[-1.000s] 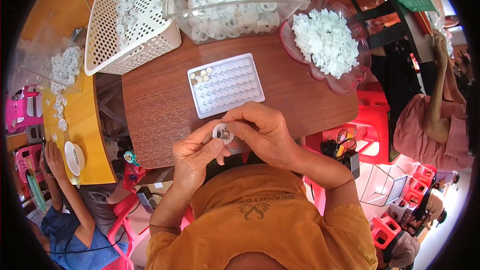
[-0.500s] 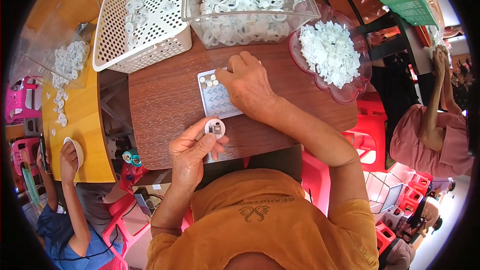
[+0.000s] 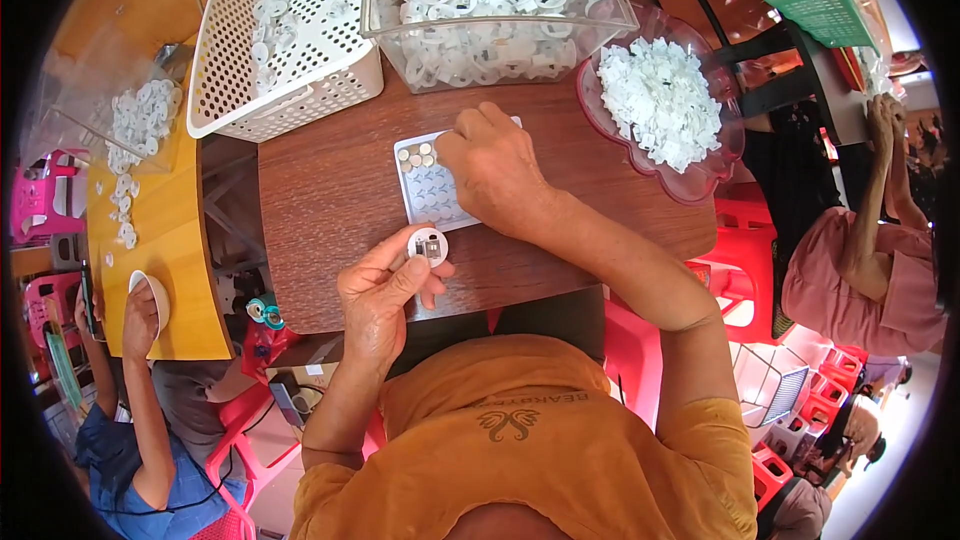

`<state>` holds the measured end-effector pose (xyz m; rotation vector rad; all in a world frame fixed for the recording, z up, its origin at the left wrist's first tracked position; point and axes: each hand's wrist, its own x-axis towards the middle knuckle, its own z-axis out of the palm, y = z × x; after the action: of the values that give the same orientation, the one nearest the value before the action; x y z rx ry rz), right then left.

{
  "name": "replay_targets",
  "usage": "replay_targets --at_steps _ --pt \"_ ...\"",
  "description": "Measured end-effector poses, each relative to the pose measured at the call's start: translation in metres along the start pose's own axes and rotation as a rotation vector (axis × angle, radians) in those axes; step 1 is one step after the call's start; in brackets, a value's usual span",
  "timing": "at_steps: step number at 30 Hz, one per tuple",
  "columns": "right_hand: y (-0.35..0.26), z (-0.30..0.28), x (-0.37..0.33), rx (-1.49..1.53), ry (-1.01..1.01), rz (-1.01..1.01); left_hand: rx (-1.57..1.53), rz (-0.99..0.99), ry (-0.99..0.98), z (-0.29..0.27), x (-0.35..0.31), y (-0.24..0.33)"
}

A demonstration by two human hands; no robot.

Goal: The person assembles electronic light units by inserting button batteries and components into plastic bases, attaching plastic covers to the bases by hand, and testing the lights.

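Observation:
My left hand (image 3: 378,290), near the table's front edge, pinches a round white plastic disc (image 3: 428,246) between thumb and fingers. Small metal contacts and a dark part show on the disc's upper face. My right hand (image 3: 497,168) reaches over a pale moulded tray (image 3: 432,198) on the table, its fingers bent together at the tray. The fingertips are partly hidden, and I cannot make out what they hold. Several small silver button cells (image 3: 417,155) sit in the tray's upper left pockets, beside my right fingers. The hand covers the tray's right part.
Along the table's far side stand a white perforated basket (image 3: 340,80) and a clear bin (image 3: 500,30), both holding white disc parts. A pink scalloped bowl (image 3: 700,190) of small white pieces is at right. At left, a person's hand (image 3: 138,325) is at a white cup (image 3: 160,298) on a yellow table (image 3: 180,240).
My left hand has lifted the white disc very slightly toward the tray. My right hand stays over the tray, almost unmoved.

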<state>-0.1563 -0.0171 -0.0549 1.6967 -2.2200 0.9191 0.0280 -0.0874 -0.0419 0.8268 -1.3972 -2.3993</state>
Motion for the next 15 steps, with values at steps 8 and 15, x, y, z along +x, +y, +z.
replay_targets --at_steps 8,15 --pt "0.0041 0.0025 -0.0012 0.057 0.029 0.090 -0.003 0.002 0.001 0.0002 0.0009 0.0021" --pt "0.0002 0.0044 0.0061 -0.015 -0.029 -0.013 0.000 0.007 0.003 -0.0014 0.0032 0.0035"
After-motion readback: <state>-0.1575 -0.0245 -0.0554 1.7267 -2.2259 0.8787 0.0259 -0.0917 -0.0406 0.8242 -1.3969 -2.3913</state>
